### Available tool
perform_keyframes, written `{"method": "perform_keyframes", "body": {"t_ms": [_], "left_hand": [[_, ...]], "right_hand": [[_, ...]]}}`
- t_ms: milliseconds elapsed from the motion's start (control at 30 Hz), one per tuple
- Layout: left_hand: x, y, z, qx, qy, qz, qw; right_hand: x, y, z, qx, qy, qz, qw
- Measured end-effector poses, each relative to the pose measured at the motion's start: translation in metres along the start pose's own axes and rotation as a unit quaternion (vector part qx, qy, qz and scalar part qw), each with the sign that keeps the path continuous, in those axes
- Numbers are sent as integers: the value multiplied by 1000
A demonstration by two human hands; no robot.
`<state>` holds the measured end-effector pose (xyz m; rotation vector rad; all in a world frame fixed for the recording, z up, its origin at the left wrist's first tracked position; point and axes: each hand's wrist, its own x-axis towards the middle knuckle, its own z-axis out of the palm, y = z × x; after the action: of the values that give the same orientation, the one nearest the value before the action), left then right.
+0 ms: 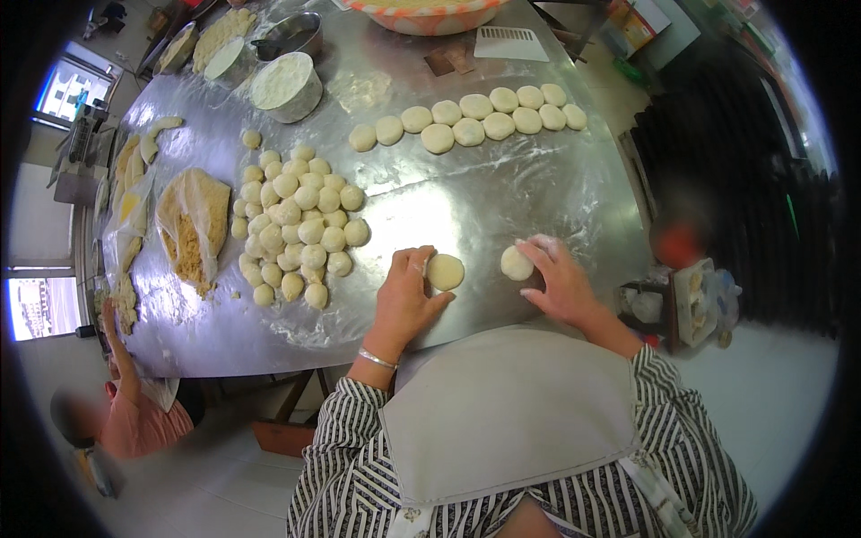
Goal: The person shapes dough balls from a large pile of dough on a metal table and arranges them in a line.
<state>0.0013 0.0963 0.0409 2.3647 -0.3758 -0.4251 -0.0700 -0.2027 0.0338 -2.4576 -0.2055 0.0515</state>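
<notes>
My left hand (409, 289) curves around a flattened dough round (446, 272), its fingers at the upper left edge and its thumb by the lower edge. To the right, the fingers of my floury right hand (555, 276) are on a rounded dough piece (517, 263), with the thumb below its right side. Both pieces are at the near edge of the metal table (377, 343). A heap of dough balls (296, 215) lies left of my left hand. Farther back, flattened dough rounds (476, 106) form two uneven rows.
A plastic bag of brown crumbly filling (195, 215) lies left of the heap. Behind stand a tub of flour (286, 87), a metal bowl (303, 37), an orange-patterned basin (427, 20) and a white slotted scraper (511, 44). Another person (144, 410) reaches toward dough strips (128, 296) at the left.
</notes>
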Motion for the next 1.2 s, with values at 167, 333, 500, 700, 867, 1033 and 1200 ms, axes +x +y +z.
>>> {"method": "perform_keyframes", "body": {"t_ms": [167,333,500,700,867,1033,1200], "left_hand": [[5,8,12,52,20,53,997],[29,5,14,31,34,30,998],[89,-9,-28,63,148,-20,987],[159,-28,-73,105,211,-44,971],[180,-53,-71,83,169,-72,980],[179,-53,-76,37,151,-73,985],[179,-50,-79,49,140,-39,988]], "right_hand": [[27,1,-2,-10,-90,-10,996],[64,6,13,17,-120,-78,990],[135,-20,27,-16,-108,-75,991],[227,-32,65,-38,-24,-100,994],[257,-27,86,0,81,-105,991],[249,-17,101,39,139,-137,980],[239,-7,101,-5,76,-171,982]]}}
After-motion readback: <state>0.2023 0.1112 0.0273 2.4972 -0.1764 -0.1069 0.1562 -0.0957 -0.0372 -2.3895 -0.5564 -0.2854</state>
